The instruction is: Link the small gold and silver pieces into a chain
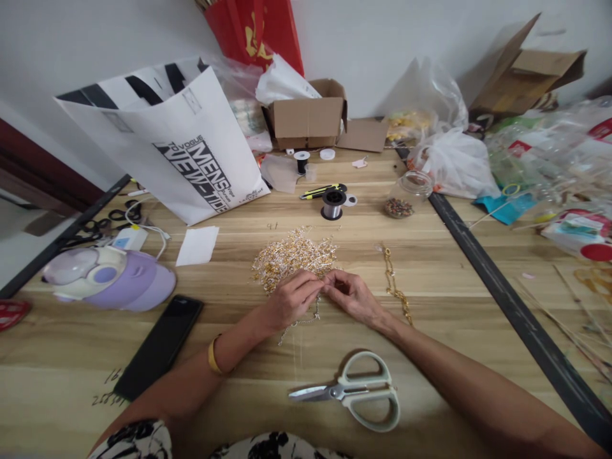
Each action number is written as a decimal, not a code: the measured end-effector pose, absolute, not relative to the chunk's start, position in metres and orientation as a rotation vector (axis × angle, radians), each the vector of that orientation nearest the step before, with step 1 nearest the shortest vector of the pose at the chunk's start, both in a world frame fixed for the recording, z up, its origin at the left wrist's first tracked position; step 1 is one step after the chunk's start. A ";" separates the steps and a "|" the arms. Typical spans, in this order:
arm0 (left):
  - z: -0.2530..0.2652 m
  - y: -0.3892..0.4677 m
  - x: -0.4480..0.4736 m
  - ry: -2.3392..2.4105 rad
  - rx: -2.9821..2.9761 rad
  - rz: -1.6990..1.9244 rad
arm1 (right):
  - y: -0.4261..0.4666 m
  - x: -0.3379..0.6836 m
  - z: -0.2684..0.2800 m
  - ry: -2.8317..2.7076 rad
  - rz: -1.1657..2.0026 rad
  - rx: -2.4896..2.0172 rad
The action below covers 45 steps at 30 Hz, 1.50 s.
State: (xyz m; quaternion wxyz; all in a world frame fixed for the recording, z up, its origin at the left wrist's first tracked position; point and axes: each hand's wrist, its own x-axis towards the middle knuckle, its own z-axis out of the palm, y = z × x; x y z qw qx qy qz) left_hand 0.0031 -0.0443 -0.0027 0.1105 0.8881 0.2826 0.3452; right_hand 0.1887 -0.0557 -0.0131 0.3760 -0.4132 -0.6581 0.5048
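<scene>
Just in front of the gold-and-silver beaded pile [291, 255], a thin, bent silvery chain [299, 322] trails below the left hand [291, 301] and right hand [351, 296], fingers [313, 285] pinched together, their hold unclear.

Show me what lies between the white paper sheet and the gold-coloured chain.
The head view shows a heap of gold and silvery strands between sheet and chain; the left hand and right hand are at its near side.

Thin silvery chain [316, 315], bent; gold-and-silver heap [294, 255], loosely tangled, just beyond it.
</scene>
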 end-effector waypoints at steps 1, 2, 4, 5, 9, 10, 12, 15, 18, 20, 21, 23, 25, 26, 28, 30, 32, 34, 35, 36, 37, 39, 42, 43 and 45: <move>-0.003 -0.044 0.003 0.821 2.616 1.043 | -0.056 0.189 -0.013 -1.681 1.292 -1.063; -0.004 -0.044 0.003 0.812 2.617 1.068 | -0.056 0.188 -0.014 -1.680 1.290 -1.070; -0.005 -0.043 0.004 0.799 2.600 1.089 | -0.056 0.188 -0.014 -1.685 1.280 -1.085; -0.005 -0.043 0.004 0.799 2.582 1.087 | -0.056 0.187 -0.014 -1.690 1.270 -1.090; -0.007 -0.042 0.004 0.815 2.500 1.107 | -0.058 0.186 -0.014 -1.733 1.181 -1.103; -0.007 -0.042 0.004 0.817 2.481 1.108 | -0.058 0.186 -0.014 -1.751 1.141 -1.104; -0.007 -0.041 0.005 0.832 2.434 1.107 | -0.058 0.187 -0.015 -1.798 1.029 -1.104; -0.005 -0.039 0.008 0.893 2.319 1.083 | -0.059 0.188 -0.017 -1.889 0.802 -1.077; -0.001 -0.038 0.010 0.963 2.157 1.001 | -0.059 0.189 -0.018 -1.989 0.610 -1.007; 0.001 -0.038 0.010 1.000 2.057 0.938 | -0.059 0.190 -0.018 -2.037 0.527 -0.958; 0.002 -0.037 0.010 1.013 2.017 0.909 | -0.060 0.190 -0.018 -2.057 0.495 -0.946; 0.002 -0.037 0.009 1.026 1.957 0.868 | -0.060 0.191 -0.018 -2.090 0.436 -0.950; 0.002 -0.037 0.008 1.029 1.907 0.835 | -0.061 0.191 -0.017 -2.116 0.383 -0.971; 0.002 -0.037 0.008 1.028 1.884 0.823 | -0.062 0.191 -0.017 -2.128 0.357 -0.979; 0.002 -0.037 0.008 1.030 1.841 0.807 | -0.062 0.191 -0.017 -2.150 0.306 -0.985; 0.002 -0.037 0.008 1.035 1.804 0.798 | -0.062 0.191 -0.016 -2.175 0.265 -0.986; 0.002 -0.036 0.008 1.032 1.769 0.786 | -0.063 0.191 -0.016 -2.194 0.236 -0.991; 0.002 -0.036 0.007 1.025 1.741 0.769 | -0.063 0.191 -0.015 -2.206 0.226 -1.014; 0.001 -0.036 0.007 1.020 1.733 0.761 | -0.063 0.191 -0.015 -2.210 0.225 -1.032; 0.001 -0.035 0.006 1.015 1.730 0.751 | -0.063 0.191 -0.016 -2.212 0.229 -1.051; 0.001 -0.035 0.006 1.009 1.730 0.741 | -0.063 0.191 -0.016 -2.209 0.240 -1.067; 0.001 -0.034 0.005 0.995 1.736 0.728 | -0.063 0.191 -0.016 -2.191 0.286 -1.079; 0.001 -0.033 0.005 0.977 1.743 0.718 | -0.061 0.191 -0.017 -2.131 0.414 -1.064; 0.001 -0.032 0.005 0.973 1.744 0.714 | -0.061 0.191 -0.017 -2.107 0.466 -1.059; 0.001 -0.032 0.005 0.964 1.738 0.708 | -0.060 0.190 -0.017 -2.053 0.580 -1.055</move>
